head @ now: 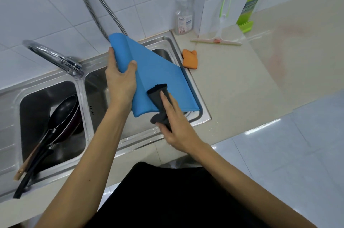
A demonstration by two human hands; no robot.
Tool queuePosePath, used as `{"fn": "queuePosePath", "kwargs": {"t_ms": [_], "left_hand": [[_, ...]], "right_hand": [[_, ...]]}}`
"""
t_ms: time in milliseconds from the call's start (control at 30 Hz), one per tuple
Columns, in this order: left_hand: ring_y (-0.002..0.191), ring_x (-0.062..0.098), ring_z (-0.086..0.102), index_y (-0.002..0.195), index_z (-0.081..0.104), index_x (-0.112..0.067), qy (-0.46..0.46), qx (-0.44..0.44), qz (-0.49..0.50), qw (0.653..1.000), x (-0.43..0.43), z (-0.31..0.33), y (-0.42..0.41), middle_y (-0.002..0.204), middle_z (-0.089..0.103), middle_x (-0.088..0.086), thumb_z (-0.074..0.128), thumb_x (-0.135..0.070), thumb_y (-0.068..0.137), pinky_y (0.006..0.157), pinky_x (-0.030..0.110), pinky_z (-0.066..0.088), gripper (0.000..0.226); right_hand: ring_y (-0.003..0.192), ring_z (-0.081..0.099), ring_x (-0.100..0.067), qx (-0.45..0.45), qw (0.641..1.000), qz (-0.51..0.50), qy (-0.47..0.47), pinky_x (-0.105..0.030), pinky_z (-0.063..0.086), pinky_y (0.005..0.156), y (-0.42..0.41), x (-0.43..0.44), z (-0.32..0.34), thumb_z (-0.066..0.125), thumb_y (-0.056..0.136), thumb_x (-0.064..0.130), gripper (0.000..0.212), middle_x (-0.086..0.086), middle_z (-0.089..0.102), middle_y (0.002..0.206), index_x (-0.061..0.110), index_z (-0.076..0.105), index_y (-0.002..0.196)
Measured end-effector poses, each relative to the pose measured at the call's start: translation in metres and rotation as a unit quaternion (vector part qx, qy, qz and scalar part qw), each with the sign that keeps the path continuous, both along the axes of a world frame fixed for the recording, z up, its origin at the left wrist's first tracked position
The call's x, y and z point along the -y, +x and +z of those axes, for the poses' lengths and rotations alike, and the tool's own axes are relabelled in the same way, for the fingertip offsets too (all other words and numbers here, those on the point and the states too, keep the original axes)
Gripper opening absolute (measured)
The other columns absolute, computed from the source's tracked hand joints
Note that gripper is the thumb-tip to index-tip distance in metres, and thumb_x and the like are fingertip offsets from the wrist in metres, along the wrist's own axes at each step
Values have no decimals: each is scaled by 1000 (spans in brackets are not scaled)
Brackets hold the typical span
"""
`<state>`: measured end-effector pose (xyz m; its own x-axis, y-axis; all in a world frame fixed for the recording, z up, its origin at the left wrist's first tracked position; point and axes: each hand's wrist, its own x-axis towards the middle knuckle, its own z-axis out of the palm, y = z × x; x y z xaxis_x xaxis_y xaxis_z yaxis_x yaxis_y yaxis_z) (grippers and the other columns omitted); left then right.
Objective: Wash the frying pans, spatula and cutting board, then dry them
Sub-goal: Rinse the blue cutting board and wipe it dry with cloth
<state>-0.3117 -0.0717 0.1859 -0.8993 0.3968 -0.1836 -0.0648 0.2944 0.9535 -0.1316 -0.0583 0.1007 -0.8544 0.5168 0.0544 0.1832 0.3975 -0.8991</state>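
Two stacked frying pans lay in the left basin of the sink, with their dark handles projecting over its near rim. A wooden-tipped handle lay beside them; its head was hidden.

The right hand gripped a dark cloth and pressed it against the near edge of the blue cutting board. The left hand clasped the board's far left edge, thumb on the upper face. The board was held tilted above the right basin, clear of the tabletop.

The faucet stood at the sink's far rim. An orange cloth lay on the tabletop just beside the sink's far right corner. At the far edge were a squeegee and a soap bottle.
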Motion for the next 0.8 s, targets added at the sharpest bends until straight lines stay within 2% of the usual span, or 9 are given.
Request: {"fn": "queuePosePath", "kwargs": {"t_ms": [100, 267, 367, 467, 533, 567, 633, 733, 800], "left_hand": [[104, 1, 65, 158, 26, -31, -1, -2, -4, 1000, -3, 4, 3, 113, 47, -36, 59, -18, 97, 90, 30, 58, 71], [107, 6, 64, 158, 26, -35, -10, 0, 2, 1000, -2, 2, 1, 128, 49, -19, 60, -21, 96, 91, 33, 57, 72], [100, 2, 63, 159, 25, -33, -11, -1, 0, 1000, 1, 2, 2, 125, 50, -17, 59, -19, 97, 79, 23, 54, 71], [99, 1, 62, 157, 27, -34, -11, -2, -1, 1000, 2, 6, 4, 118, 50, -21, 57, -18, 98, 77, 21, 51, 69], [99, 2, 62, 157, 28, -34, -10, -5, -4, 1000, 2, 7, 5, 115, 52, -23, 57, -17, 98, 78, 22, 52, 69], [96, 0, 62, 157, 29, -33, -9, -6, -4, 1000, 3, 7, 5, 112, 53, -26, 57, -16, 98, 77, 21, 52, 68], [94, 1, 63, 155, 31, -33, 0, 1, -2, 1000, 4, 8, 4, 111, 56, -24, 58, -15, 97, 78, 23, 55, 67], [94, 12, 69, 148, 40, -33, 34, 38, 25, 998, 9, 11, 0, 111, 63, -11, 61, -11, 95, 82, 34, 60, 61], [77, 9, 69, 134, 51, -26, 53, 44, 50, 996, 17, 15, -10, 99, 66, -8, 63, -5, 92, 67, 27, 60, 49]], "right_hand": [[145, 37, -24, -16, 997, -79, 14, -42, 36, 118, -6, -14, -26, 64, 97, 15, 74, -10, 31, 159, 17, 24, 159], [140, 43, -24, 26, 990, -137, -1, -27, 35, 117, -4, -33, -72, 69, 91, 7, 74, -11, 42, 155, 15, 36, 156], [135, 48, -22, 55, 986, -159, -8, -14, 30, 113, 3, -39, -92, 65, 91, 3, 70, -11, 47, 150, 15, 37, 155], [130, 52, -26, 110, 974, -195, -39, -29, 38, 115, 15, -50, -114, 64, 86, -5, 76, -12, 51, 147, 14, 38, 154], [124, 56, -29, 138, 967, -211, -44, -44, 46, 109, 21, -58, -125, 63, 82, -7, 77, -13, 54, 143, 14, 40, 153], [121, 58, -29, 146, 966, -210, -40, -46, 49, 106, 22, -60, -128, 64, 82, -6, 77, -13, 56, 141, 14, 41, 153], [117, 59, -30, 148, 966, -207, -42, -44, 51, 103, 20, -61, -129, 64, 82, -5, 77, -14, 57, 138, 14, 41, 152], [111, 60, -25, 134, 969, -205, -39, -36, 53, 101, 22, -58, -115, 64, 80, -8, 73, -12, 60, 133, 12, 47, 148], [108, 58, -21, 109, 973, -205, -15, -24, 48, 98, 29, -59, -99, 60, 76, -13, 72, -8, 61, 127, 12, 54, 143]]}}
